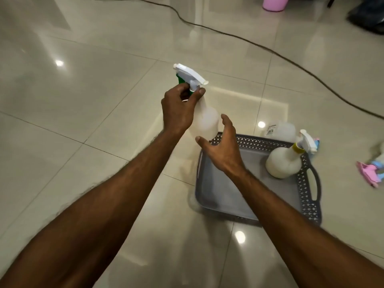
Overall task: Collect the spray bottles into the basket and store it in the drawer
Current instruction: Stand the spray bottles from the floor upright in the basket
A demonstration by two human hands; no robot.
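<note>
A grey basket (309, 196) with perforated walls and a handle sits on the tiled floor at centre right. My left hand (178, 107) grips the neck of a translucent spray bottle (205, 121) with a white and green trigger head, held above the basket's far left corner. Just below that bottle, my right hand (220, 146) hovers with fingers apart, holding nothing. A second spray bottle (283, 161) with a yellow collar lies inside the basket at its far right. Behind the basket rests another clear bottle (280, 130). At the right edge lies a pink and blue sprayer (369, 173).
A dark cable (249, 41) runs across the glossy floor tiles from top left to right. A pink bin (274, 3) stands at the top edge. A dark shape (367, 15) fills the top right corner.
</note>
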